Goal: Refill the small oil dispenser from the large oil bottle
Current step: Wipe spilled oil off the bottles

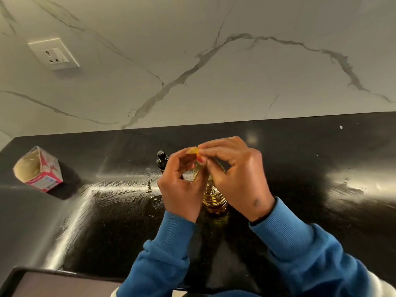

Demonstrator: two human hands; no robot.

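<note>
Oil bottle (pixel 214 200) mostly hidden beneath both hands (pixel 181 185) (pixel 240 176), fingers pinching its yellow cap (pixel 194 151) together.

One view only, from a wide-angle camera worn on the person's head. It faces forward and steeply down onto a black countertop (pixel 321 168) filling the lower half of the frame, with a marble wall (pixel 192 61) across the upper half. Straight edges bow toward the frame borders. The camera sits close: both blue sleeves (pixel 300 254) enter from the bottom edge, hands meeting near centre.
</note>
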